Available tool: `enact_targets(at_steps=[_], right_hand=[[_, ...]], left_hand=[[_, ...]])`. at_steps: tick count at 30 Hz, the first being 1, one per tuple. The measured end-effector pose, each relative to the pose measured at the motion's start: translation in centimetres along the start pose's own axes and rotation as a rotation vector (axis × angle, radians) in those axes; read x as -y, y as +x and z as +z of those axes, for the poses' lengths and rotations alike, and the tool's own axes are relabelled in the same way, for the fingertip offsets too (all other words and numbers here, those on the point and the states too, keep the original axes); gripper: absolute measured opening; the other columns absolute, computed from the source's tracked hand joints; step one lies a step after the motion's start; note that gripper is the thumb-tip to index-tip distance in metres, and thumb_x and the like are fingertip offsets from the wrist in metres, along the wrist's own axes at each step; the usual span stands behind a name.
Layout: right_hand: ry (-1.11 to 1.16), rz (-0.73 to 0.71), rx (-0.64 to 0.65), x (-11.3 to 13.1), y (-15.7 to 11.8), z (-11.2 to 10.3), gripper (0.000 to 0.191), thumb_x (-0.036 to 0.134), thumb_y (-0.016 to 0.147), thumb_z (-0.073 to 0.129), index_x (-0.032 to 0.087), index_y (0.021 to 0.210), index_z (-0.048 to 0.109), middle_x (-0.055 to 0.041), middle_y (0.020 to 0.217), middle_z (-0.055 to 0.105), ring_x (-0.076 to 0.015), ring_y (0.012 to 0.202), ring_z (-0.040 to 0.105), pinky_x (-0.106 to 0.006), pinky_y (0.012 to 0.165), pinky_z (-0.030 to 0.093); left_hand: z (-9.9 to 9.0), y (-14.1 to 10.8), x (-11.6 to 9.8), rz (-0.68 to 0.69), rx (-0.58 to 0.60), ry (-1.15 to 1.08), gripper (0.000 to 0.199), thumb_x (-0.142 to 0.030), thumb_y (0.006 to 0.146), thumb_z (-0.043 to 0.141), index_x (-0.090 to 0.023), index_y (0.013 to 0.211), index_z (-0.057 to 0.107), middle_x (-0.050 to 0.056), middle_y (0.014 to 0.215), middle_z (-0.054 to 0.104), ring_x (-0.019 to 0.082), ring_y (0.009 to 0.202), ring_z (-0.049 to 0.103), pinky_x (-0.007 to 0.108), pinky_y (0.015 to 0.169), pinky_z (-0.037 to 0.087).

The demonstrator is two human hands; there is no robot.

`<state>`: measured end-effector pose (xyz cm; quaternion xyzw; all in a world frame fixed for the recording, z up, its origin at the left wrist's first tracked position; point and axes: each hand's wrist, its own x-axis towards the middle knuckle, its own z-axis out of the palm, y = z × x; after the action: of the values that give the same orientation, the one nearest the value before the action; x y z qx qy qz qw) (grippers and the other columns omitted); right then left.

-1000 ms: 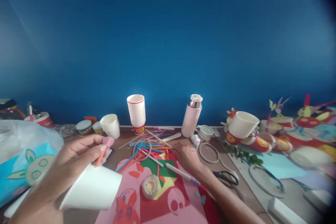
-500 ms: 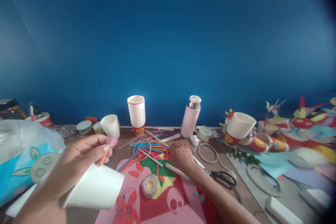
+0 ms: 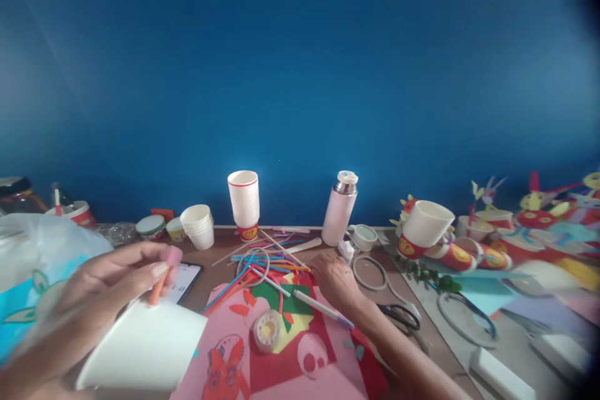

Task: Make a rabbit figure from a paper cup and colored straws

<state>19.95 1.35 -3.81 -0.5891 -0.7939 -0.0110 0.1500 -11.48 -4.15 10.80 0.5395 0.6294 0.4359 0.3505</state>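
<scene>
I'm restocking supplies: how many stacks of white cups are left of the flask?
2: a tall stack near the middle, and a shorter stack to its left. Others may be hidden.

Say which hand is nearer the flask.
Right. The right hand lies just in front of the flask; the left hand is farther to its left, past the cup stack.

Left grip (image 3: 110,284) pinches, raised; right grip (image 3: 334,275) extends forward, palm down.
</scene>
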Motion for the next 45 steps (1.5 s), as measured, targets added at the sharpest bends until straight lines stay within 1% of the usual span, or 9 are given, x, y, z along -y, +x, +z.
enact_targets(at_steps=[4, 8, 13, 16, 20, 29, 31, 38, 45], right_hand=[[-0.020, -0.029, -0.020, 0.1, -1.6, -0.2, 0.023, 0.012, 0.087, 0.042, 0.019, 0.077, 0.062, -0.0038, 0.079, 0.063, -0.0169, 0.076, 0.054, -0.028, 0.068, 0.029], [-0.008, -0.118, -0.062, -0.1, -4.5, -0.1, 0.019, 0.013, 0.086, 0.046, 0.020, 0.074, 0.059, -0.0007, 0.075, 0.060, -0.0151, 0.071, 0.051, -0.028, 0.067, 0.027], [0.054, -0.232, -0.111, -0.6, -8.5, -0.4, 0.019, 0.013, 0.087, 0.042, 0.019, 0.077, 0.056, -0.0016, 0.075, 0.057, -0.0154, 0.069, 0.047, -0.029, 0.066, 0.027], [0.103, -0.224, -0.082, -0.9, -10.4, -0.9, 0.016, 0.015, 0.088, 0.042, 0.020, 0.083, 0.057, -0.0024, 0.079, 0.058, -0.0159, 0.071, 0.047, -0.029, 0.069, 0.028], [0.125, -0.149, -0.093, -1.6, -12.1, -1.5, 0.020, 0.016, 0.088, 0.041, 0.020, 0.079, 0.058, -0.0031, 0.077, 0.058, -0.0159, 0.070, 0.046, -0.029, 0.068, 0.028], [0.035, 0.065, -0.114, -4.4, -12.1, -1.7, 0.028, 0.019, 0.090, 0.038, 0.018, 0.073, 0.061, -0.0034, 0.074, 0.058, -0.0158, 0.072, 0.049, -0.029, 0.070, 0.027], [0.037, 0.053, -0.101, -4.3, -12.0, -1.6, 0.026, 0.020, 0.090, 0.041, 0.019, 0.075, 0.062, -0.0026, 0.076, 0.058, -0.0152, 0.073, 0.049, -0.029, 0.069, 0.026], [-0.015, 0.061, -0.017, -2.6, -10.7, -1.6, 0.012, 0.027, 0.085, 0.053, 0.022, 0.078, 0.061, -0.0013, 0.081, 0.060, -0.0165, 0.076, 0.049, -0.029, 0.068, 0.026], [0.005, 0.107, 0.051, -2.5, -9.9, -0.6, 0.012, 0.017, 0.083, 0.049, 0.020, 0.079, 0.059, -0.0039, 0.083, 0.063, -0.0202, 0.081, 0.054, -0.031, 0.071, 0.030]], left_hand=[[2.1, 0.3, -0.2, 0.058, 0.307, -0.117, 0.020, -0.040, 0.072, 0.058, -0.020, 0.076, 0.059, -0.005, 0.052, 0.051, 0.010, 0.049, 0.045, 0.019, 0.045, 0.033], [5.0, 0.3, -0.6, 0.140, 0.434, -0.072, 0.020, -0.037, 0.075, 0.055, -0.017, 0.077, 0.058, -0.004, 0.056, 0.053, 0.009, 0.050, 0.044, 0.020, 0.049, 0.034], [10.4, -0.6, -0.3, 0.021, 0.628, -0.037, 0.018, -0.033, 0.075, 0.051, -0.017, 0.081, 0.059, -0.006, 0.052, 0.048, 0.009, 0.045, 0.040, 0.020, 0.043, 0.029], [13.6, -1.7, -0.2, 0.077, 0.766, 0.077, 0.012, -0.024, 0.071, 0.049, -0.017, 0.074, 0.059, -0.004, 0.057, 0.051, 0.010, 0.052, 0.045, 0.021, 0.048, 0.031], [16.5, -2.7, 0.2, 0.148, 0.805, 0.227, 0.006, -0.017, 0.063, 0.046, -0.018, 0.058, 0.049, -0.005, 0.053, 0.044, 0.010, 0.052, 0.040, 0.021, 0.048, 0.027], [19.0, -2.9, 3.0, 0.097, 0.891, 0.247, 0.006, -0.021, 0.062, 0.045, -0.018, 0.059, 0.049, -0.001, 0.054, 0.053, 0.014, 0.052, 0.053, 0.023, 0.047, 0.036], [19.7, -3.3, 3.8, 0.000, 0.943, 0.253, 0.007, -0.021, 0.061, 0.046, -0.017, 0.063, 0.051, 0.000, 0.054, 0.056, 0.016, 0.049, 0.056, 0.024, 0.044, 0.038], [20.5, -3.7, 5.0, 0.071, 0.917, 0.276, 0.006, -0.017, 0.059, 0.045, -0.017, 0.059, 0.051, 0.000, 0.051, 0.058, 0.016, 0.048, 0.058, 0.021, 0.042, 0.036], [20.3, -3.7, 4.7, -0.108, 0.937, 0.086, 0.004, -0.020, 0.059, 0.049, -0.016, 0.059, 0.052, -0.001, 0.046, 0.055, 0.012, 0.040, 0.049, 0.022, 0.039, 0.037]])
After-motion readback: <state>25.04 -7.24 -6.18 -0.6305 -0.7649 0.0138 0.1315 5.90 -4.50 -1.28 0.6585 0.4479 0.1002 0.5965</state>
